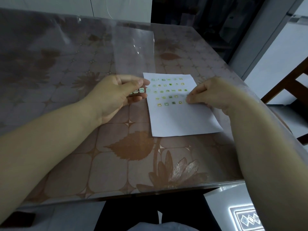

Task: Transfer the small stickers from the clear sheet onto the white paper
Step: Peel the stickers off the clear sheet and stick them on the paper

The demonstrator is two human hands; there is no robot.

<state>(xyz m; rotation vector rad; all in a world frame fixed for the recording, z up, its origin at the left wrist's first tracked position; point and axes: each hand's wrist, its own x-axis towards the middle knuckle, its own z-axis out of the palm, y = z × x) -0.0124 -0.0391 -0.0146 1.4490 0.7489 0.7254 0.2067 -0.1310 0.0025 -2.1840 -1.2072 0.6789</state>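
A white paper [180, 119] lies flat on the table, right of centre, with several small green and yellow stickers [168, 91] in rows on its upper half. My left hand [115, 95] pinches the lower edge of a clear sheet [133, 50], which stands up from the hand and leans away; a few stickers [139, 91] remain on it by my thumb. My right hand [211, 95] rests on the paper's right edge, its fingertips pressed together on a small sticker at the end of a row.
The table [100, 164] has a brown floral pattern under a clear cover, its front edge close to my body. A wooden chair [298, 90] stands at the right. A patterned mat [246, 219] lies on the floor at bottom right.
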